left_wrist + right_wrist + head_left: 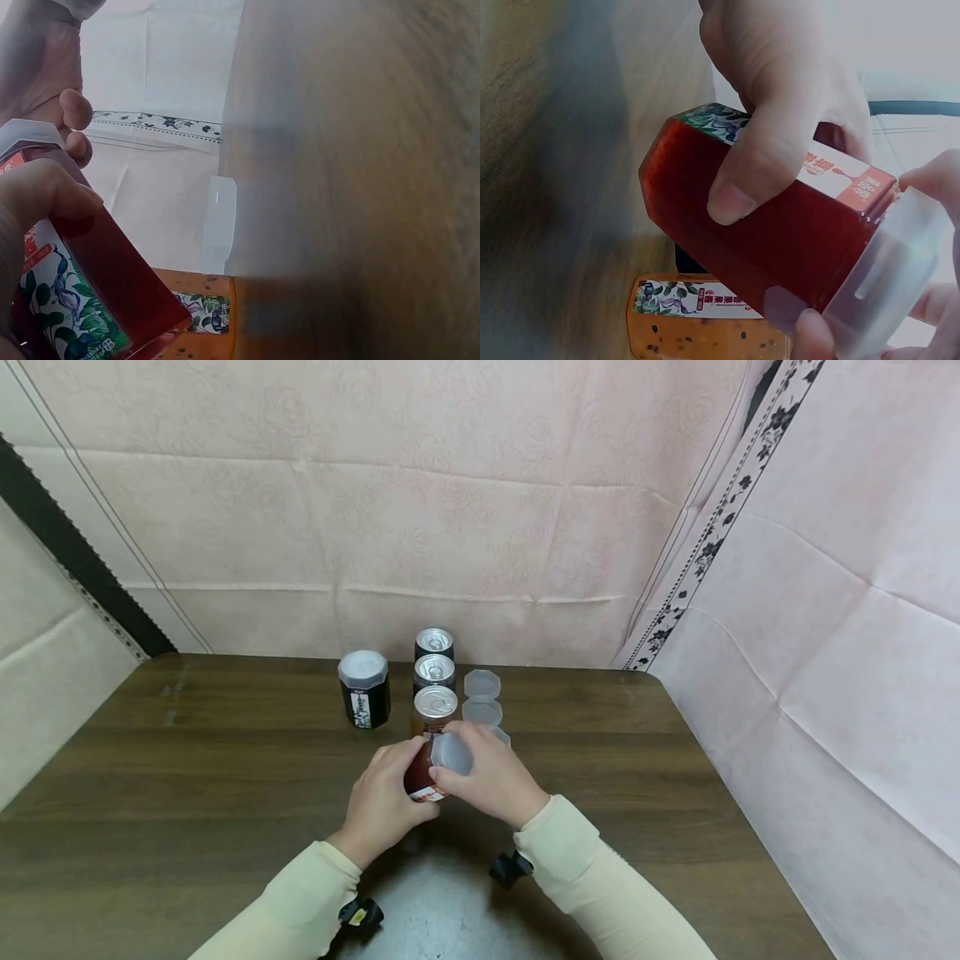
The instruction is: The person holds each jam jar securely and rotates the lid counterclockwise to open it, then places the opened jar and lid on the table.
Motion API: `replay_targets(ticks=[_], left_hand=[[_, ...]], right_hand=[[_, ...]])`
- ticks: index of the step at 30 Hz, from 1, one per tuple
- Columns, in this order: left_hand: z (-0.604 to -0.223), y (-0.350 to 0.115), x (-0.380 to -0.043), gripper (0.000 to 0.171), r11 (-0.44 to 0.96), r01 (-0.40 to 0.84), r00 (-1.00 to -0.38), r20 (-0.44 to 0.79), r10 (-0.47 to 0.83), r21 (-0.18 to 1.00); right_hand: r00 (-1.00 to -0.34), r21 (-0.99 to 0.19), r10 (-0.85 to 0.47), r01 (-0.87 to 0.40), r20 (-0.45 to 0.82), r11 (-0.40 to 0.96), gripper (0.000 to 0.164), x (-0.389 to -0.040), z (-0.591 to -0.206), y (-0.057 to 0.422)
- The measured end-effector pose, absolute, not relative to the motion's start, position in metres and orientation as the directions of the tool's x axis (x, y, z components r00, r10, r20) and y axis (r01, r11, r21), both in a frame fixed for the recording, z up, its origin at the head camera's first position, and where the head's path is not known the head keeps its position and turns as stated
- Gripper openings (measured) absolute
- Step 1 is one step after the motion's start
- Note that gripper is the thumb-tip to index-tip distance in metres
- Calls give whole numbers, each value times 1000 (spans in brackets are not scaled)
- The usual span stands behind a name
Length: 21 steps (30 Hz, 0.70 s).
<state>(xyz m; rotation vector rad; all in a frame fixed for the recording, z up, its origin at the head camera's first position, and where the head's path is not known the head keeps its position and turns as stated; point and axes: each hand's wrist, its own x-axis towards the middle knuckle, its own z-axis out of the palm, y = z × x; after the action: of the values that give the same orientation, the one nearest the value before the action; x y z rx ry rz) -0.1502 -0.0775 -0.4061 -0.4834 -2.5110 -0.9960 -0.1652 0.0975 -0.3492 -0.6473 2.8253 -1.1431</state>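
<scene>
My left hand (385, 797) grips a jar of dark red contents (417, 770), tilted. In the right wrist view the jar (765, 217) has faceted sides and a printed label. My right hand (497, 774) holds the translucent plastic lid (453, 753) at the jar's top, with thumb and fingers around the rim. The right wrist view shows this lid (889, 277) on the jar's end; whether it is fully seated I cannot tell. Just behind stands an orange jar (709, 330) with dark specks, its ring-pull metal top (435, 702) showing in the head view.
Two dark jars (434, 672) with metal tops stand behind the orange one. Beside this row several translucent lids (482, 712) lie on the wooden table (225, 777), one partly hidden by my right hand. A black jar (365, 703) wearing a translucent lid stands to the left.
</scene>
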Motion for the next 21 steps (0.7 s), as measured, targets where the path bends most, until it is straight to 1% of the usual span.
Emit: replay_targets(ticks=[5, 13, 21], left_hand=[[-407, -78, -151, 77, 686, 447, -865, 472, 170, 573], [-408, -79, -152, 79, 666, 444, -877, 444, 185, 599], [-411, -80, -154, 78, 652, 446, -881, 428, 199, 614]], right_hand=[[-916, -677, -378, -362, 133, 641, 54, -165, -350, 97], [-906, -664, -383, -400, 180, 632, 53, -166, -353, 97], [-906, -685, -390, -390, 165, 616, 51, -166, -353, 100]])
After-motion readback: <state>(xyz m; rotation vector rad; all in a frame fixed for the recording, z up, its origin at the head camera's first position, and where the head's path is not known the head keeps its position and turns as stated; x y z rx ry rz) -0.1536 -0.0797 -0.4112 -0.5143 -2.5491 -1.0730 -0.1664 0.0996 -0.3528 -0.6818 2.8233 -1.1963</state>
